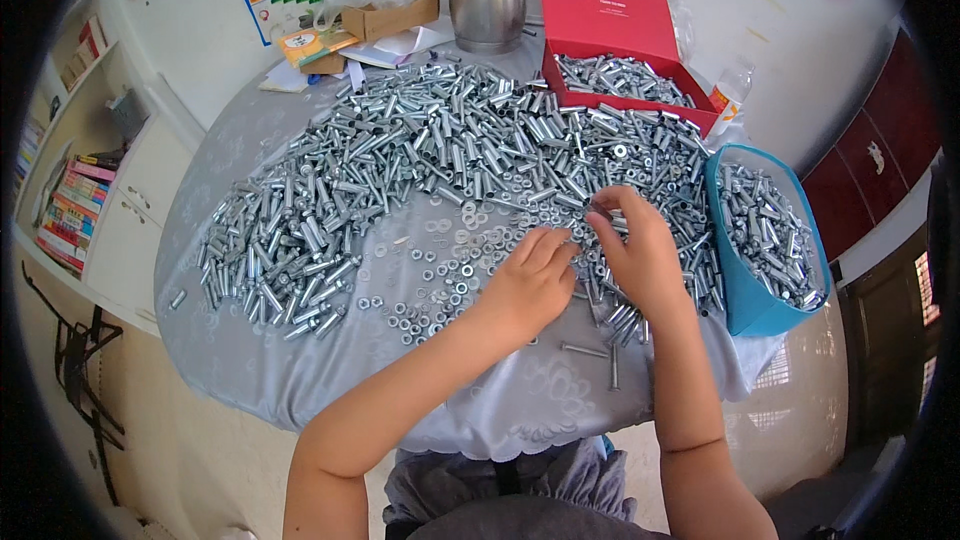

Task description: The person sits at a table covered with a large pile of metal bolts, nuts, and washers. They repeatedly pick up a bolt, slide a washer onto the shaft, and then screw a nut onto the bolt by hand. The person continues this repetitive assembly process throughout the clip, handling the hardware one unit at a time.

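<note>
My left hand (pixel 537 275) is closed over the nuts and washers, its curled fingertips meeting near my right hand. What those fingers hold, if anything, is hidden. My right hand (pixel 637 245) is raised slightly over the heap with thumb and forefinger pinched; a small metal piece seems to show there, too small to name. Loose hex nuts (pixel 408 324) and flat washers (pixel 467 223) lie spread left of my left hand. Behind both hands rises a big heap of silver bolts and metal sleeves (pixel 440 135). Two single bolts (pixel 614 368) lie in front of my right hand.
A teal fabric bin (pixel 770 315) full of bolts stands at the right. Behind the heap sit a red box (pixel 600 98) with more hardware, a plastic bottle (pixel 732 95), a steel pot (pixel 488 5) and a cardboard box (pixel 390 18). A grey cloth (pixel 540 400) covers the round table.
</note>
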Motion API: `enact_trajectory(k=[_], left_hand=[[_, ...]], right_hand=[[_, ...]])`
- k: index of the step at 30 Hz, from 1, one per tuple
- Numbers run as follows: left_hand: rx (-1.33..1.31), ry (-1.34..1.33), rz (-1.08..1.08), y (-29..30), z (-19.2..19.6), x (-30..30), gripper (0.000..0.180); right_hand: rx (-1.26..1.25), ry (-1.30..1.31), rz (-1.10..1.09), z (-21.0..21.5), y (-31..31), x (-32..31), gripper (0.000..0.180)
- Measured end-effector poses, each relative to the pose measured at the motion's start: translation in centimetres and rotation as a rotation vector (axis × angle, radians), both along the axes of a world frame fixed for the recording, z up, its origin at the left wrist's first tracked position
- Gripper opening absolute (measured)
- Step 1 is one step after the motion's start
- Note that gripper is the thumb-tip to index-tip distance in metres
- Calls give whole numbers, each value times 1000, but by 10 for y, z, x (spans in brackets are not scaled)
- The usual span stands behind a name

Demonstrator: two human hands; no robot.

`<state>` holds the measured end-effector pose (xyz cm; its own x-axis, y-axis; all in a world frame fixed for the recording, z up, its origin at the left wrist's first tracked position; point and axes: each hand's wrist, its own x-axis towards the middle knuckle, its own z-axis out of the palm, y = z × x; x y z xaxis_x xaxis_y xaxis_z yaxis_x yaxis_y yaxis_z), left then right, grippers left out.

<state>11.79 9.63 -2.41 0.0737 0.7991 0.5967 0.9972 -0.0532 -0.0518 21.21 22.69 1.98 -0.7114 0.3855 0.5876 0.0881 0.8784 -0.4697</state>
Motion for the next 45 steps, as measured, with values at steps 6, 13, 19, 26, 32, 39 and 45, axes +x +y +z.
enact_trajectory(k=[6,13,19,26,32,39,45], left_hand=[[86,-321,55,-39,29,-25,14],[122,-656,150,-67,7,-48,9],[92,-817,43,-68,8,-41,8],[169,-808,-2,-66,8,-40,6],[120,-888,2,-66,8,-38,11],[-182,-941,-100,-68,6,-29,43],[-168,-1158,-25,-67,11,-24,37]], right_hand=[[127,-38,171,1,-12,-3,16],[40,-84,267,0,-44,-9,20],[-69,-86,286,-8,-46,-11,20],[-23,-110,346,-9,-44,-12,20],[-11,-129,450,-8,-48,-14,21],[-149,-160,668,-19,-54,-12,30],[-358,-141,639,-11,-62,-10,35]])
